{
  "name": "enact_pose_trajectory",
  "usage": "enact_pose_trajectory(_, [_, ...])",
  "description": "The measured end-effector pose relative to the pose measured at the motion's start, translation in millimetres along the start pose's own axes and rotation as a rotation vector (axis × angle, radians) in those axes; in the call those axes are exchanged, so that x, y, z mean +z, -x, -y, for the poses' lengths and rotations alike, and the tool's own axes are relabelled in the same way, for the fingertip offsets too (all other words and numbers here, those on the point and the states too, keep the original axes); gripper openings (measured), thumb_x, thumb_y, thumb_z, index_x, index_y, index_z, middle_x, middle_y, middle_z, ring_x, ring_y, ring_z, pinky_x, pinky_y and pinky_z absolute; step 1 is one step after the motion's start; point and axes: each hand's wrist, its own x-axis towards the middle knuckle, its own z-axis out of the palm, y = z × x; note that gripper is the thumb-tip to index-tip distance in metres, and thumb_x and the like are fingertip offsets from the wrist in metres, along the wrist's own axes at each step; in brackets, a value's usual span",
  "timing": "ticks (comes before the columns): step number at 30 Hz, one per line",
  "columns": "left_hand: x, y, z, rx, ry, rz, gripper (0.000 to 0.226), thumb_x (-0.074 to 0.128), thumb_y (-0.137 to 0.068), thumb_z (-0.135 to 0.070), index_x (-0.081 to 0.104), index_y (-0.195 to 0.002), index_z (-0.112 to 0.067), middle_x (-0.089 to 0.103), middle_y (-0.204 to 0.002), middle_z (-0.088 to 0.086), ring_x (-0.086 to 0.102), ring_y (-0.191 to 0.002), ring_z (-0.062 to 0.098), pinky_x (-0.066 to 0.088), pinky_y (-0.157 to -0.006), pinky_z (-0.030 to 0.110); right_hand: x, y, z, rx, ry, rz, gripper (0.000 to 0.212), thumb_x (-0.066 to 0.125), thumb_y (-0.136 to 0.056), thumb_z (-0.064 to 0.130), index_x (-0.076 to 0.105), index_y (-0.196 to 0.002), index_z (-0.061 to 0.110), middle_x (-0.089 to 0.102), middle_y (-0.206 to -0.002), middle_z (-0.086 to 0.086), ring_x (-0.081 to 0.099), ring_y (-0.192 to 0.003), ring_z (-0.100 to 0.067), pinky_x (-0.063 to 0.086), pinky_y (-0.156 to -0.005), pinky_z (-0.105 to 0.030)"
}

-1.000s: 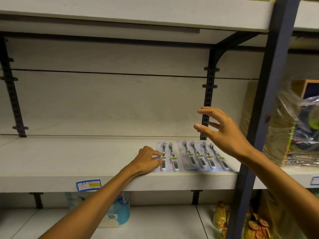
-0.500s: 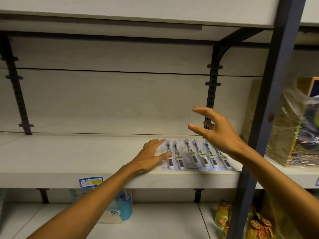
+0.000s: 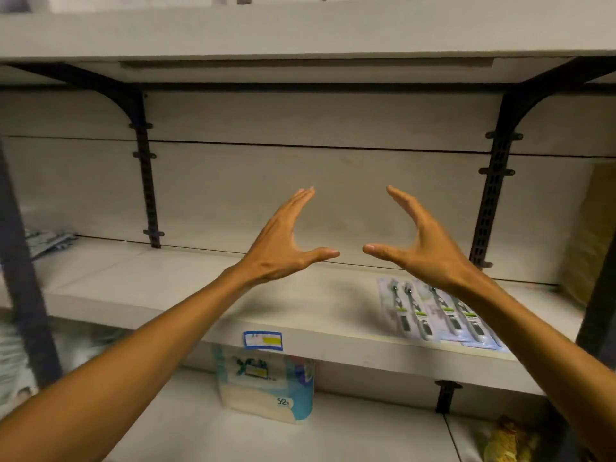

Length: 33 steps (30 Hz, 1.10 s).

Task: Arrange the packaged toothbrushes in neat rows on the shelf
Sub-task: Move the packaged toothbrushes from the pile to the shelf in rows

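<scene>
both hands were raised in front of the shelf (image 3: 300,305), palms facing each other, holding nothing. the left hand (image 3: 283,241) had its fingers straight and together, thumb spread toward the right. the right hand (image 3: 420,241) mirrored it, fingers straight, thumb spread toward the left; the two thumb tips were near each other but apart. the packaged toothbrushes (image 3: 436,311) lay flat on the shelf below and to the right of the right hand, side by side in a row near the front edge, partly hidden by the right forearm. a price label (image 3: 262,340) sat on the shelf edge below the left hand. a tissue pack (image 3: 266,385) stood on the lower shelf beneath that label.
</scene>
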Motion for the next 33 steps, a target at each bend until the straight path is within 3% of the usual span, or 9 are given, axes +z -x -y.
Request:
enact_pose_trajectory(3, [-44, 17, 16, 0.012, -0.046, -0.041, 0.112, 0.065, -0.062, -0.071, 0.011, -0.151, -0.030, 0.007, -0.159, -0.011, 0.009, -0.145, 0.007, 0.023, -0.117, 0.043, 26, -8, 28, -0.052, -0.018, 0.022, 0.108, 0.072, -0.061, 0.055, 0.015, -0.150, 0.037, 0.018, -0.158, 0.009, 0.022, -0.142, -0.016, 0.022, -0.101, -0.027])
enact_pose_trajectory(9, [-143, 77, 57, -0.027, -0.066, -0.138, 0.112, 0.065, -0.062, -0.072, 0.012, -0.151, -0.030, 0.010, -0.158, -0.013, 0.014, -0.145, 0.010, 0.026, -0.115, 0.049, 99, -17, 100, -0.159, -0.064, 0.030, 0.107, 0.071, -0.061, 0.056, 0.014, -0.150, 0.037, 0.017, -0.158, 0.011, 0.022, -0.142, -0.012, 0.022, -0.104, -0.027])
enact_pose_trajectory(15, [-248, 162, 113, -0.090, -0.127, -0.184, 0.110, 0.072, -0.063, -0.063, 0.013, -0.151, -0.030, 0.011, -0.157, -0.016, 0.017, -0.143, 0.006, 0.025, -0.116, 0.044, 196, -18, 185, -0.213, -0.125, 0.056, 0.104, 0.069, -0.062, 0.058, 0.017, -0.150, 0.036, 0.020, -0.157, 0.012, 0.023, -0.142, -0.012, 0.023, -0.106, -0.029])
enact_pose_trajectory(19, [-312, 216, 153, -0.142, -0.174, -0.182, 0.112, 0.070, -0.061, -0.067, 0.011, -0.150, -0.034, 0.010, -0.157, -0.017, 0.013, -0.143, 0.003, 0.021, -0.116, 0.041, 267, -20, 241, -0.244, -0.157, 0.064, 0.102, 0.068, -0.063, 0.060, 0.018, -0.149, 0.037, 0.021, -0.156, 0.013, 0.025, -0.140, -0.010, 0.024, -0.106, -0.031])
enact_pose_trajectory(24, [-375, 271, 190, -0.219, -0.194, -0.224, 0.112, 0.073, -0.061, -0.064, 0.015, -0.151, -0.029, 0.015, -0.157, -0.013, 0.015, -0.144, 0.005, 0.021, -0.117, 0.034, 347, -27, 308, -0.305, -0.205, 0.129, 0.100, 0.069, -0.065, 0.059, 0.018, -0.149, 0.039, 0.022, -0.156, 0.014, 0.022, -0.133, 0.000, 0.022, -0.106, -0.028])
enact_pose_trajectory(27, [-407, 295, 214, -0.262, -0.223, -0.233, 0.111, 0.075, -0.063, -0.060, 0.014, -0.150, -0.031, 0.014, -0.157, -0.014, 0.014, -0.142, 0.002, 0.018, -0.114, 0.028, 387, -39, 341, -0.336, -0.251, 0.170, 0.101, 0.069, -0.064, 0.059, 0.018, -0.149, 0.038, 0.022, -0.156, 0.013, 0.023, -0.135, -0.002, 0.025, -0.107, -0.030])
enact_pose_trajectory(30, [-436, 310, 241, -0.302, -0.250, -0.248, 0.111, 0.075, -0.063, -0.061, 0.012, -0.150, -0.035, 0.013, -0.157, -0.016, 0.015, -0.142, 0.002, 0.020, -0.114, 0.032, 424, -52, 367, -0.370, -0.286, 0.206, 0.101, 0.071, -0.066, 0.064, 0.016, -0.148, 0.042, 0.019, -0.156, 0.015, 0.022, -0.139, -0.006, 0.027, -0.108, -0.035])
enact_pose_trajectory(33, [-462, 318, 268, -0.345, -0.280, -0.272, 0.111, 0.074, -0.060, -0.065, 0.013, -0.149, -0.039, 0.014, -0.157, -0.016, 0.018, -0.142, 0.006, 0.022, -0.113, 0.036, 458, -65, 387, -0.373, -0.318, 0.218, 0.101, 0.071, -0.065, 0.059, 0.016, -0.148, 0.042, 0.018, -0.156, 0.017, 0.018, -0.133, 0.002, 0.022, -0.105, -0.031])
